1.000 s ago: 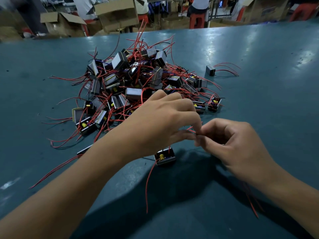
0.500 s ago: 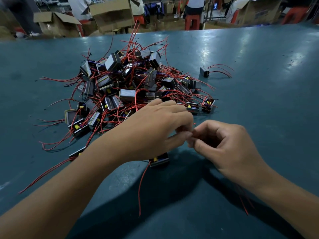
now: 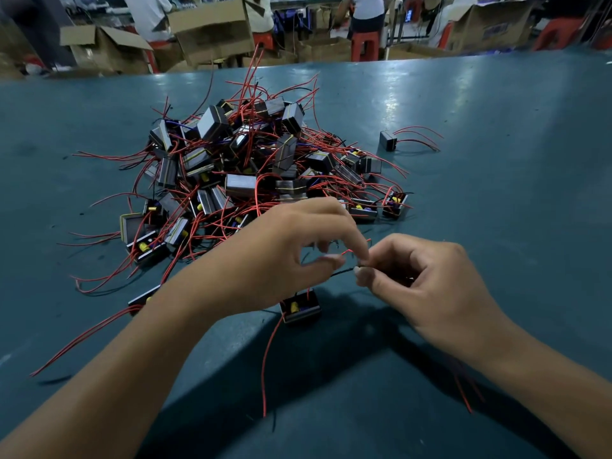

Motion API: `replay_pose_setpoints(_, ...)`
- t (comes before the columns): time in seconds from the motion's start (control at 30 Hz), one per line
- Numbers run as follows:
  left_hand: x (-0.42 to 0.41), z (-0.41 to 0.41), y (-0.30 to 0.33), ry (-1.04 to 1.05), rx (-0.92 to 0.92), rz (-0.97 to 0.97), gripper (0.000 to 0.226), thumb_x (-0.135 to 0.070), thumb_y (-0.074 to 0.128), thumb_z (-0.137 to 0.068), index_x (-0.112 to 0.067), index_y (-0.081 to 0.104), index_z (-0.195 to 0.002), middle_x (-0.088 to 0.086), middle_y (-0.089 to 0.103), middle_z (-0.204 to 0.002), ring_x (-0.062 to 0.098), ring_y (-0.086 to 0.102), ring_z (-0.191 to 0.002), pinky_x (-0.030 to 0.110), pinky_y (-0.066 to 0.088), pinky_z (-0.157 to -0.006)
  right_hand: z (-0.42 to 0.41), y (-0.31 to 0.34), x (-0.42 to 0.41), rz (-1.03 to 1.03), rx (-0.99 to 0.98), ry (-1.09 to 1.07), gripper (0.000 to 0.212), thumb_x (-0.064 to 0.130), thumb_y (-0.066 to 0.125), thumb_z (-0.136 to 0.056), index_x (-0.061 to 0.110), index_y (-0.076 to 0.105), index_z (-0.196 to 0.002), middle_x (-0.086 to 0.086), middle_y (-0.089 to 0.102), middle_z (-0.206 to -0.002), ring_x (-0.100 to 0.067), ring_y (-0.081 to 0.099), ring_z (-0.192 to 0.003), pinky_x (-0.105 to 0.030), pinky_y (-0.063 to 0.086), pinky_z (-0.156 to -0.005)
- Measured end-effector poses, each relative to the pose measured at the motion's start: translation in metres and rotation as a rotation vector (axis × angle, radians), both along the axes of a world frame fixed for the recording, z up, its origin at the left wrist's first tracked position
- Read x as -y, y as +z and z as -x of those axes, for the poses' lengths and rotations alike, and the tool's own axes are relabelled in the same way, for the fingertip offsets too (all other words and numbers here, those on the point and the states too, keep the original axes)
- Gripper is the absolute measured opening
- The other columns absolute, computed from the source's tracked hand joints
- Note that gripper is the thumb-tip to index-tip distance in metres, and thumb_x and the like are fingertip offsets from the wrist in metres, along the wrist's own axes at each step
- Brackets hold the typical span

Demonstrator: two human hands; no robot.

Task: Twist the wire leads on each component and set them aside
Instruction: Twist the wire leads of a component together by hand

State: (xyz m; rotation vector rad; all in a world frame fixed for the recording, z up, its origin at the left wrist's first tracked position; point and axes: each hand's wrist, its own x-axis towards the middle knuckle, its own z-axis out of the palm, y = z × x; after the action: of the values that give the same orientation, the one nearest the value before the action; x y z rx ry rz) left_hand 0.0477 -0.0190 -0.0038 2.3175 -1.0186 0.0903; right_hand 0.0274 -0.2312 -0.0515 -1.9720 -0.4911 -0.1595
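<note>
Fingertips [image 3: 359, 260] of both hands meet just above the near middle of the table [image 3: 496, 226]. The left hand [image 3: 278, 256] curls its thumb and forefinger narrowly around a red lead [image 3: 347, 252], while the right hand [image 3: 427, 286] pinches a thin dark lead [image 3: 341, 272] between thumb and forefinger, its other fingers folded in. Whether the two leads are already wound together is hidden by the fingertips.

The component [image 3: 300, 307] being worked on sits on the table just below and nearer than the left hand, a small black block with a yellow part showing, and one long red wire [image 3: 269, 359] trails from it toward the near edge.

The likely trouble is slippage: the leads are thin and springy, so a loose pinch could let one flick free and undo the twist. The block is not held down, so a firm pull on the leads may lift or drag it. The trailing red wire lies close to the right forearm and could snag on it. The pile [image 3: 258, 173] is just beyond the left hand, and its stray wires could catch on the fingers and drag other pieces along.

By count: two hands, one component in work, and one lone component [image 3: 387, 140] lying far right, apart from the pile, with its red leads spread out to the right. The pile holds several dozen pieces, too tangled to count exactly. At least three open cardboard boxes [image 3: 212, 31] stand beyond the far edge.
</note>
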Motion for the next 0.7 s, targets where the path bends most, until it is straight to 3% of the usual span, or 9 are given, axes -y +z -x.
replay_pose_setpoints(0.07, 0.001, -0.002, -0.005, -0.028, 0.141, -0.068, 0.018, -0.010, 0.069, -0.092, -0.021, 0.074, -0.106, -0.005, 0.061, -0.105, 0.016, 0.059, -0.098, 0.039, 0.049, -0.083, -0.001, 0.000, 0.000, -0.005, -0.001, 0.002, 0.015, 0.013, 0.077, -0.085, 0.025, 0.071, -0.078, 0.015, 0.064, -0.063, 0.001, 0.052, -0.055, -0.014, 0.041, -0.053)
replay_pose_setpoints(0.2, 0.003, -0.002, -0.011, -0.013, 0.354, -0.139, 0.016, -0.020, 0.071, -0.089, -0.017, 0.075, -0.104, 0.002, 0.064, -0.102, 0.024, 0.058, -0.091, 0.047, 0.050, -0.076, -0.001, 0.001, 0.001, -0.016, -0.007, 0.012, 0.016, 0.011, 0.076, -0.084, 0.025, 0.071, -0.078, 0.009, 0.068, -0.066, -0.001, 0.056, -0.057, -0.016, 0.043, -0.053)
replay_pose_setpoints(0.4, 0.007, -0.001, -0.011, -0.002, 0.502, -0.176, 0.015, -0.026, 0.069, -0.094, -0.013, 0.074, -0.099, 0.005, 0.066, -0.099, 0.028, 0.059, -0.086, 0.048, 0.050, -0.071, 0.000, 0.001, 0.001, -0.030, 0.011, -0.009, 0.015, 0.010, 0.076, -0.085, 0.024, 0.072, -0.079, 0.004, 0.069, -0.068, -0.024, 0.062, -0.061, -0.038, 0.049, -0.057)
replay_pose_setpoints(0.53, 0.014, 0.006, -0.010, 0.085, 0.367, -0.122, 0.014, -0.027, 0.063, -0.096, -0.015, 0.069, -0.092, 0.000, 0.062, -0.094, 0.022, 0.056, -0.088, 0.044, 0.048, -0.077, 0.001, 0.002, 0.000, -0.026, 0.025, -0.029, 0.011, 0.016, 0.074, -0.086, 0.025, 0.072, -0.079, 0.005, 0.069, -0.068, -0.025, 0.061, -0.060, -0.037, 0.049, -0.055)
replay_pose_setpoints(0.6, 0.018, 0.009, -0.010, 0.136, 0.247, -0.080, 0.009, -0.023, 0.064, -0.093, -0.016, 0.064, -0.088, -0.007, 0.056, -0.089, 0.012, 0.049, -0.084, 0.032, 0.043, -0.077, 0.001, 0.002, 0.000, -0.019, 0.026, -0.038, 0.011, 0.018, 0.073, -0.086, 0.027, 0.071, -0.080, 0.005, 0.070, -0.069, -0.031, 0.061, -0.059, -0.042, 0.048, -0.054)
replay_pose_setpoints(0.7, 0.026, 0.012, -0.011, 0.228, 0.014, 0.000, 0.014, -0.024, 0.061, -0.093, -0.020, 0.060, -0.080, -0.015, 0.053, -0.075, 0.002, 0.047, -0.069, 0.014, 0.034, -0.063, 0.002, 0.002, 0.000, 0.001, 0.044, -0.037, 0.012, 0.018, 0.074, -0.087, 0.028, 0.071, -0.081, 0.005, 0.070, -0.070, -0.033, 0.060, -0.057, -0.045, 0.046, -0.053)
